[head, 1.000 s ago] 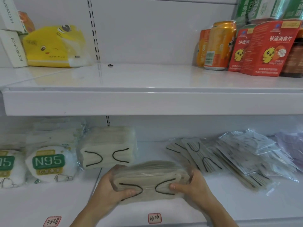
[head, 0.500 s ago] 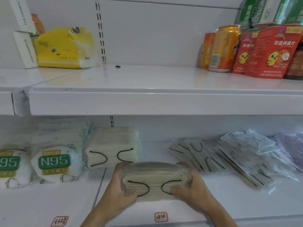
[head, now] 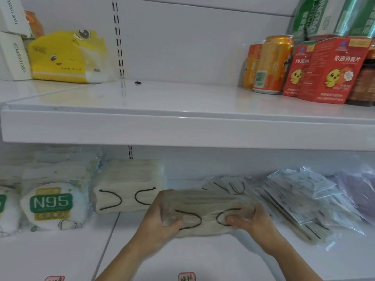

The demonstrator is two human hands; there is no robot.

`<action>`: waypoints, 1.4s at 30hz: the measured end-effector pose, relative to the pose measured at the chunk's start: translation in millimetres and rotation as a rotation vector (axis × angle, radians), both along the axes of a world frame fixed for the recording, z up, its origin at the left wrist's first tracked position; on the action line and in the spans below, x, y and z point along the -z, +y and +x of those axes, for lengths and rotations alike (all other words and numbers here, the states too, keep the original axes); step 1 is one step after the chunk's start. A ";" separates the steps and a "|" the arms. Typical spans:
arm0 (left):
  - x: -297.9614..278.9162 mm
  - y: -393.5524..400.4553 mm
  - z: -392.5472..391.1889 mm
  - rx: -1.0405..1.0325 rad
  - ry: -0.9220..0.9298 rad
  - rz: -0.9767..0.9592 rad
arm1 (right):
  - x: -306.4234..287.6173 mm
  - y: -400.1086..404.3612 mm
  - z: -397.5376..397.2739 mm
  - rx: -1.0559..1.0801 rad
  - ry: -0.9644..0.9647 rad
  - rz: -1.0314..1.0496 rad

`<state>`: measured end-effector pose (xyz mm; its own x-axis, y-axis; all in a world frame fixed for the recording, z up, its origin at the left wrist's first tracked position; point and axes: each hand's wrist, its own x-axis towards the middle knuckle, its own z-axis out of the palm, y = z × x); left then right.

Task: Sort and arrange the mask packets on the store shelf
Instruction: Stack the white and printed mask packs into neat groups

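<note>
We see both hands on one beige mask stack (head: 207, 211) near the front edge of the lower shelf (head: 60, 256): left hand (head: 160, 222) wraps its left end, right hand (head: 253, 222) its right end, thumbs on the front. Behind-left sits a 2nd beige stack (head: 127, 187), w/ N95 packs (head: 52, 203) further left. To the right, loose packets (head: 294, 201) lie fanned toward the back. Upper shelf (head: 182, 126): yellow tissue pack (head: 69, 57) at left, orange cans (head: 272, 63) & red boxes (head: 332, 72) at right.

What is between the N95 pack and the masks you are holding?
Another beige mask bundle stands between the N95 pack and the held bundle, seen from the head camera.
</note>
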<state>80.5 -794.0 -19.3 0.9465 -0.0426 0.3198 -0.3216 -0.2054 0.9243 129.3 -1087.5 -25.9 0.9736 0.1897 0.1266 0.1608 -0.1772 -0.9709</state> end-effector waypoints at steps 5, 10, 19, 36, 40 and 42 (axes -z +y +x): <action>27.0 -41.5 41.2 0.098 0.174 0.303 | -23.7 -51.9 16.4 0.106 -0.117 0.027; 44.3 -122.4 78.3 0.084 0.230 0.978 | -48.1 -102.7 32.9 0.203 -0.202 0.074; 40.2 -198.9 96.6 0.045 0.172 0.951 | -68.4 -113.4 55.6 0.124 -0.243 0.054; 64.0 -63.4 55.0 -0.322 -0.113 0.817 | 4.6 38.4 175.3 -0.002 -0.011 -0.141; 54.6 -62.0 65.9 -0.341 0.025 0.902 | 9.3 53.7 175.5 0.004 0.021 -0.121; 53.1 -60.5 71.7 -0.347 0.068 0.963 | 13.9 56.7 173.6 0.021 0.004 -0.099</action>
<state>152.2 -854.5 -72.3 0.9704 0.0265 0.2400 -0.0564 -0.9416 0.3321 302.9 -1030.7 -39.8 0.9780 0.1809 0.1038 0.1518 -0.2760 -0.9491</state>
